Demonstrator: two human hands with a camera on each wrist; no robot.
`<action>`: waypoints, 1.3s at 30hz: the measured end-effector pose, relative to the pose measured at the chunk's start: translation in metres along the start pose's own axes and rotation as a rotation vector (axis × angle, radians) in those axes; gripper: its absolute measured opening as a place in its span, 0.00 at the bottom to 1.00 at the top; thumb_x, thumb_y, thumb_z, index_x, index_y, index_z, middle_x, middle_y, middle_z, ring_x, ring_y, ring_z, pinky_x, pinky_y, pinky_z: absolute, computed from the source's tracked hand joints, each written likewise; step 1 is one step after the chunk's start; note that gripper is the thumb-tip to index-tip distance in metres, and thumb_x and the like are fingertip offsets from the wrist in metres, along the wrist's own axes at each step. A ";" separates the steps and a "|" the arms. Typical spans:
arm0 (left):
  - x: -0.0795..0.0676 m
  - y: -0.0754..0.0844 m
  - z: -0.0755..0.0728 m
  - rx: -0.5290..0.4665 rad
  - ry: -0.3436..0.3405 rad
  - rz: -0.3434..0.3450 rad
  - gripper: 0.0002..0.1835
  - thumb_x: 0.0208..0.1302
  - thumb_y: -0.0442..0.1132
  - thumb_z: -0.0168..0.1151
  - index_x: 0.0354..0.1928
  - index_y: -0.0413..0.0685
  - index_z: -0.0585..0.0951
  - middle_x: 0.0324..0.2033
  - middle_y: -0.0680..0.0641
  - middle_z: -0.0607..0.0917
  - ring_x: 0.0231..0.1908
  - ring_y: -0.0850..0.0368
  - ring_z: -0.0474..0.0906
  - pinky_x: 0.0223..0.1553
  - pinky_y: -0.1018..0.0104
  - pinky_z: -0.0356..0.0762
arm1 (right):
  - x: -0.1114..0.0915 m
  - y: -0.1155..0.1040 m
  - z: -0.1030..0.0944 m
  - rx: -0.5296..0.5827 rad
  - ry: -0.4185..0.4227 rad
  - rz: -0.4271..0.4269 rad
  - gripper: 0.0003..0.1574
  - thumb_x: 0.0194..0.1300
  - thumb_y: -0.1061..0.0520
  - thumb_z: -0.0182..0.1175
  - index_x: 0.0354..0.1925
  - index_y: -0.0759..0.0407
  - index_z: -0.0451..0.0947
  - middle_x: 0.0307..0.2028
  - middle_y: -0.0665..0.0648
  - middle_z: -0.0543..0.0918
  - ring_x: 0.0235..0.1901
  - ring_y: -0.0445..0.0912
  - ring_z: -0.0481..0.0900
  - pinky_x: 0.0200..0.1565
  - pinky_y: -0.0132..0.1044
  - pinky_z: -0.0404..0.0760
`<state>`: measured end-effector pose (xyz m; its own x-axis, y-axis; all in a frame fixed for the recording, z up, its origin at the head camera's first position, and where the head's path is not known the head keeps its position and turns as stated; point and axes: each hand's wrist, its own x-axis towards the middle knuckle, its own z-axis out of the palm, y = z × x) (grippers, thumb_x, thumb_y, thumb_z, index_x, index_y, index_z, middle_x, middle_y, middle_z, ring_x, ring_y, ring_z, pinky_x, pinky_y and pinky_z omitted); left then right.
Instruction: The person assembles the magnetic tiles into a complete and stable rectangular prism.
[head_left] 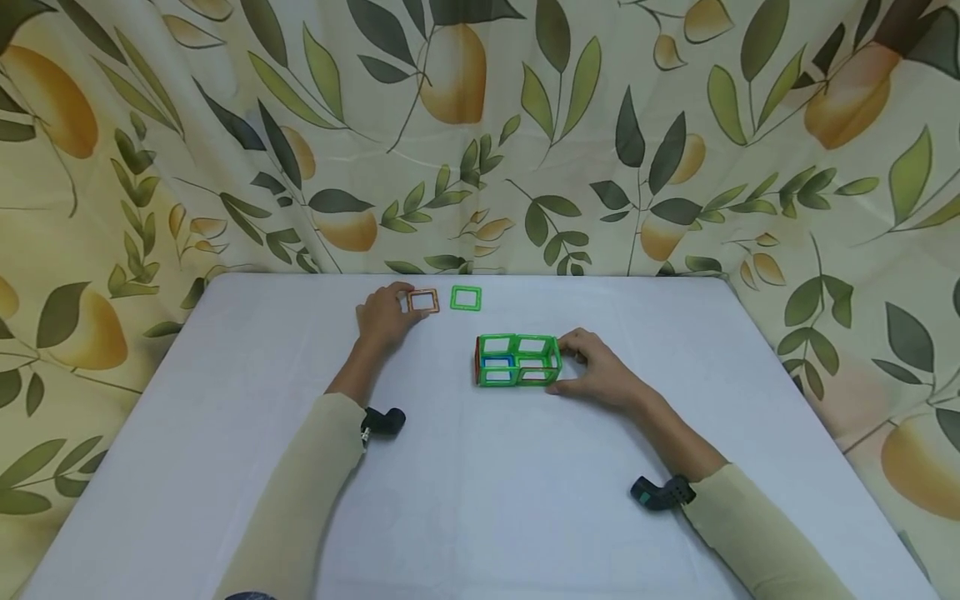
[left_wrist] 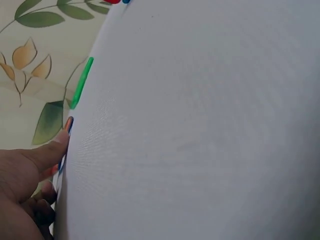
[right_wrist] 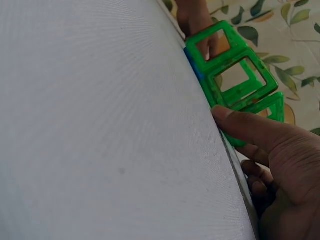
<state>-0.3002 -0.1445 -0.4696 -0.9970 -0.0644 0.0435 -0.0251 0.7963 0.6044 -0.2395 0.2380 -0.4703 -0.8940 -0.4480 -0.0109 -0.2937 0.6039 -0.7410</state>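
Observation:
On the table's far side my left hand (head_left: pixel 384 318) pinches an orange magnetic tile (head_left: pixel 437 302), an open square frame, between thumb and fingers. In the left wrist view its thumb lies on the edge of that tile (left_wrist: pixel 69 123). A loose green magnetic tile (head_left: pixel 466 287) lies just right of it. My right hand (head_left: pixel 600 371) grips the right end of a box of magnetic tiles (head_left: pixel 516 368), mostly green, with a red side at the left and a blue frame inside. The right wrist view shows my thumb at the lower edge of the green box (right_wrist: pixel 210 95).
A white cloth covers the table (head_left: pixel 465 500). Behind its far edge hangs a curtain (head_left: pixel 480 167) printed with leaves and fruit. Black wrist cameras are strapped at the left cuff (head_left: pixel 386 422) and right cuff (head_left: pixel 660 493).

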 end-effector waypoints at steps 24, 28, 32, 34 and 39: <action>-0.020 0.004 -0.008 -0.387 0.008 0.099 0.28 0.60 0.47 0.80 0.58 0.42 0.82 0.44 0.41 0.82 0.44 0.46 0.75 0.48 0.51 0.66 | 0.001 -0.001 0.000 -0.013 0.006 -0.028 0.36 0.49 0.53 0.85 0.54 0.59 0.83 0.52 0.57 0.76 0.52 0.52 0.70 0.56 0.50 0.69; -0.024 0.008 -0.009 -0.430 0.014 0.152 0.27 0.59 0.45 0.81 0.56 0.41 0.82 0.44 0.40 0.81 0.42 0.47 0.72 0.42 0.57 0.68 | 0.002 -0.001 0.000 -0.019 0.008 -0.032 0.35 0.49 0.53 0.85 0.54 0.58 0.83 0.52 0.56 0.76 0.52 0.52 0.69 0.55 0.50 0.69; -0.028 0.014 -0.007 -0.434 0.003 0.192 0.27 0.58 0.46 0.81 0.55 0.40 0.83 0.44 0.41 0.82 0.44 0.46 0.72 0.43 0.56 0.69 | 0.002 0.001 0.000 -0.012 0.006 -0.023 0.36 0.50 0.52 0.85 0.55 0.58 0.83 0.52 0.56 0.75 0.52 0.52 0.69 0.56 0.50 0.69; -0.030 0.017 -0.005 -0.432 -0.015 0.211 0.27 0.58 0.45 0.82 0.54 0.40 0.83 0.45 0.42 0.82 0.46 0.45 0.73 0.45 0.55 0.70 | 0.002 0.001 0.001 -0.003 0.000 -0.019 0.36 0.50 0.52 0.85 0.55 0.58 0.83 0.53 0.56 0.75 0.53 0.52 0.69 0.56 0.50 0.69; -0.039 0.027 -0.002 -0.429 -0.057 0.254 0.26 0.58 0.45 0.82 0.55 0.42 0.83 0.47 0.43 0.81 0.51 0.43 0.74 0.50 0.52 0.72 | 0.002 0.001 0.000 0.004 0.003 -0.014 0.37 0.50 0.52 0.85 0.56 0.58 0.82 0.53 0.56 0.75 0.53 0.53 0.69 0.57 0.50 0.68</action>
<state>-0.2623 -0.1213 -0.4533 -0.9703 0.1425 0.1955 0.2399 0.4625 0.8535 -0.2411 0.2377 -0.4714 -0.8910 -0.4540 0.0013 -0.3045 0.5954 -0.7435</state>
